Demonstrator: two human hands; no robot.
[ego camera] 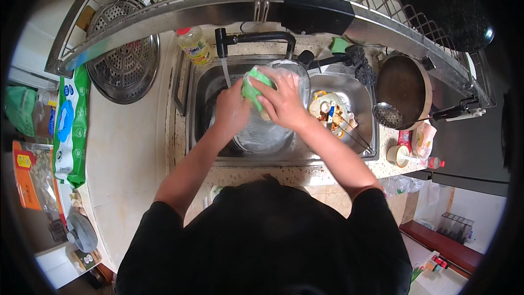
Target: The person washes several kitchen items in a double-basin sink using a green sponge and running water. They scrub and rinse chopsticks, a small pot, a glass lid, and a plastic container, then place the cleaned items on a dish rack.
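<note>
Both hands are over the left basin of a stainless steel double sink point(282, 162). My right hand point(284, 98) grips a soapy green sponge point(256, 86), fingers spread across its top. Against the sponge's left side is my left hand point(232, 108), curled, with its fingertips hidden. Below them lies a round, foam-smeared metal vessel or lid point(266, 137); the hands cover part of it. Water runs from the black faucet point(262, 37) down behind my left hand. Foam also coats a rounded item point(301, 76) beyond my right hand.
The right basin holds a strainer with food scraps point(327, 106) and thin metal utensils point(360, 139). Right of it stand a wok point(403, 86) with a skimmer point(388, 115) and a cup point(397, 156). An OMO bottle point(195, 47) stands behind-left. A metal dish rack point(229, 2) overhangs the sink.
</note>
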